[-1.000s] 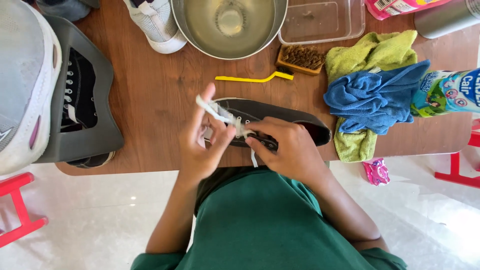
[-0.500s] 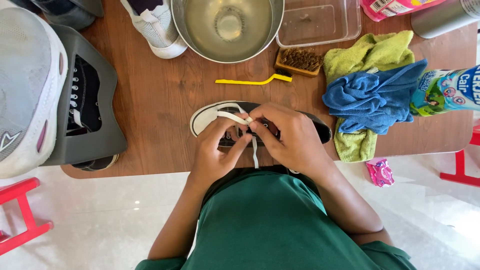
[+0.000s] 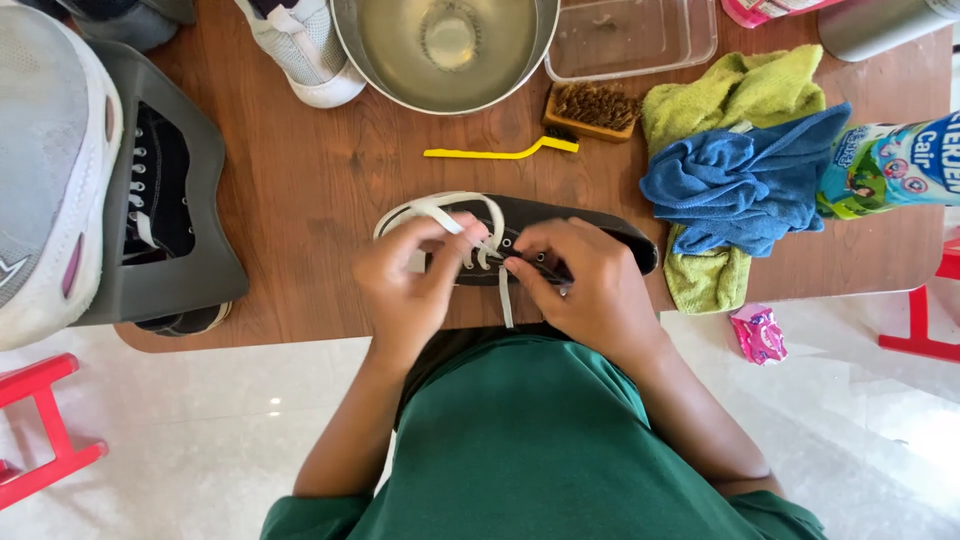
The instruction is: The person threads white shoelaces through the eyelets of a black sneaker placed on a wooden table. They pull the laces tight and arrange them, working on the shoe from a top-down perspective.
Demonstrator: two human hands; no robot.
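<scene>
While the brown wooden table [image 3: 300, 190] carries everything, we take the black canvas sneaker [image 3: 590, 225] at its near edge as our landmark. Far to the sneaker's left lies a large grey and white trainer [image 3: 40, 170] beside a grey tray holding another black shoe [image 3: 160, 190]; beyond the sneaker stands a steel bowl of water [image 3: 445, 45], and to its right a blue cloth [image 3: 745, 180] lies heaped on a green towel [image 3: 740, 85]. Smaller still, beyond the sneaker, a scrub brush [image 3: 590, 108] and a yellow toothbrush [image 3: 500, 152]. Our left hand [image 3: 405, 290] is pinched on the white shoelace [image 3: 440, 210] near the toe, and our right hand [image 3: 590, 290] is closed on the lace end at the eyelets. We judge the lacing is under way; the next move calls for feeding the tip cleanly through an eyelet and drawing it snug.
</scene>
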